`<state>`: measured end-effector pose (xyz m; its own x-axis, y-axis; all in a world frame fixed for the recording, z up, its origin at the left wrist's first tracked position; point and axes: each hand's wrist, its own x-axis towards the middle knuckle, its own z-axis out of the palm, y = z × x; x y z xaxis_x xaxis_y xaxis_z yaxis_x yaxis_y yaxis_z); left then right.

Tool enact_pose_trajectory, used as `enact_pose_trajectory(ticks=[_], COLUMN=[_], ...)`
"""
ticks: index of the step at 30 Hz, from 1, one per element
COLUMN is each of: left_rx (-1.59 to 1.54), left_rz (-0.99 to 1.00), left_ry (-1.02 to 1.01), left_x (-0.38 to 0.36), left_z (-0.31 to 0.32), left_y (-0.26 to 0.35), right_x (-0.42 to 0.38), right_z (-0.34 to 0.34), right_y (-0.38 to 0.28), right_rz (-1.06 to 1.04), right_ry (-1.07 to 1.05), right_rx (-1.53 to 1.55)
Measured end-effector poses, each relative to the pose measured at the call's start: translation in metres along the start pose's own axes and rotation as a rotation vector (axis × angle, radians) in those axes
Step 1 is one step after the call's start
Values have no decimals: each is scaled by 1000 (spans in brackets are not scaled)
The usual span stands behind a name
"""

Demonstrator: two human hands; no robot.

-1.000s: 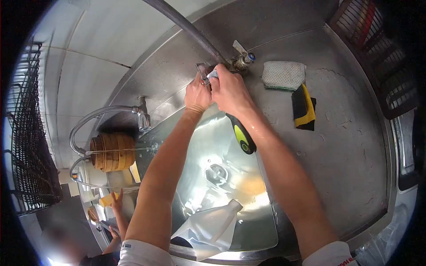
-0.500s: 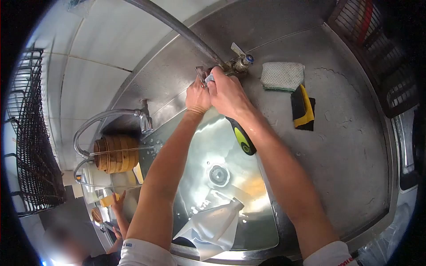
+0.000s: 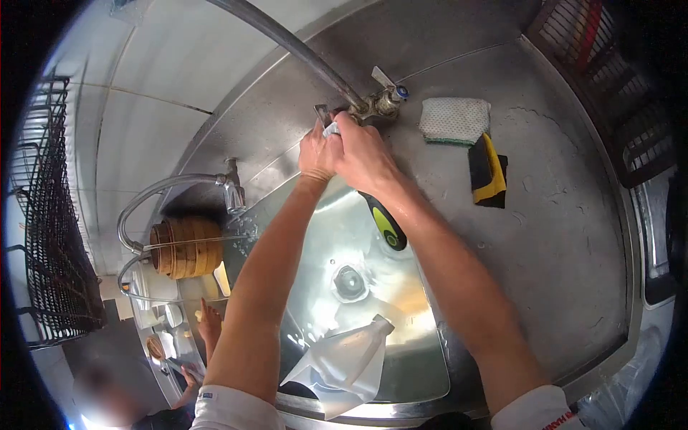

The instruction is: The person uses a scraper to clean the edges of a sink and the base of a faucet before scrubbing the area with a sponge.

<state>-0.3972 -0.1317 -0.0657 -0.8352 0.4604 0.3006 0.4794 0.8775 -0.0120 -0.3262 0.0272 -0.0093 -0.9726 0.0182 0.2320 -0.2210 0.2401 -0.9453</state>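
My left hand [image 3: 317, 152] and my right hand [image 3: 362, 152] are pressed together at the back edge of the sink [image 3: 438, 337], beside the wall tap [image 3: 383, 104]. Their fingers are closed around something mostly hidden; a small pale bluish-white bit [image 3: 331, 130] shows between them. A metal lever [image 3: 321, 112] stands just beyond my left fingers. Below my right wrist, a black and green handle [image 3: 387, 223] slants over the water, its upper end hidden by my arm. A translucent plastic bag [image 3: 344, 365] lies at the near side of the sink, partly in the water.
A white scouring sponge [image 3: 455, 120] and a yellow and black pad [image 3: 489, 172] lie on the right drainboard [image 3: 559, 265]. At left, a second tap [image 3: 233, 190] runs beside stacked bamboo steamers [image 3: 188, 249]. A co-worker's hand [image 3: 209, 320] is at the lower left. A dark crate [image 3: 609, 86] stands at far right.
My hands stay by the tap with little visible movement. The black and green handle has shifted slightly left. At lower left, the co-worker's upper hand has moved, and the yellow thing it held is now mostly hidden.
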Motion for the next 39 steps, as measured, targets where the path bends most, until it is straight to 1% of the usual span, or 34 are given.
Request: enact_pose_trajectory(ticks=[2, 4, 5, 8, 11, 14, 18, 19, 21, 23, 26, 28, 30, 32, 35, 38, 39], left_rx=[-105, -154, -186, -66, -304, -53, -122, -117, -104, -97, -112, -208, -259, -252, -201, -218, -215], left_rz=[-59, -62, -118, -31, -276, -16, -128, -141, -169, -186, -158, -237, -272, -252, -190, -399, -373], left_ry=[50, 87, 41, 78, 49, 32, 47, 64, 58, 20, -14, -25, -30, -27, -11, -34, 18], left_x=[-2, 1, 3, 3, 2, 1, 2, 2, 3, 3, 3, 2, 1, 0, 0, 5, 4], left_z=[-4, -13, -20, -7, -9, 1, -6, -17, -23, -20, -5, -3, -1, 1, 7, -1, -1], left_y=[6, 16, 23, 13, 15, 0, 13, 26, 33, 30, 14, 12, 11, 8, 2, 13, 14], right_x=[-2, -4, -4, -2, -1, 0, -4, -6, -9, -12, -15, -17, -17, -16, -13, -10, -8], right_z=[4, -2, -4, 1, -6, 7, 7, 6, 8, 17, 23, 19, 19, 23, 18, 24, 22], right_y=[2, -2, -4, 3, -5, -1, 2, 3, 6, 9, 9, 4, 1, 3, 6, 12, 10], right_rz=[50, 98, 123, 80, 46, 34, 44, 59, 68, 55, 138, 116, 106, 109, 99, 40, 28], right_ry=[39, 33, 31, 72, -41, 35, 118, 140, 174, 196, 142, 144, 151, 167, 118, 198, 193], right_rx=[100, 119, 127, 69, 56, 50, 133, 154, 170, 158, 66, 96, 117, 130, 32, 93, 79])
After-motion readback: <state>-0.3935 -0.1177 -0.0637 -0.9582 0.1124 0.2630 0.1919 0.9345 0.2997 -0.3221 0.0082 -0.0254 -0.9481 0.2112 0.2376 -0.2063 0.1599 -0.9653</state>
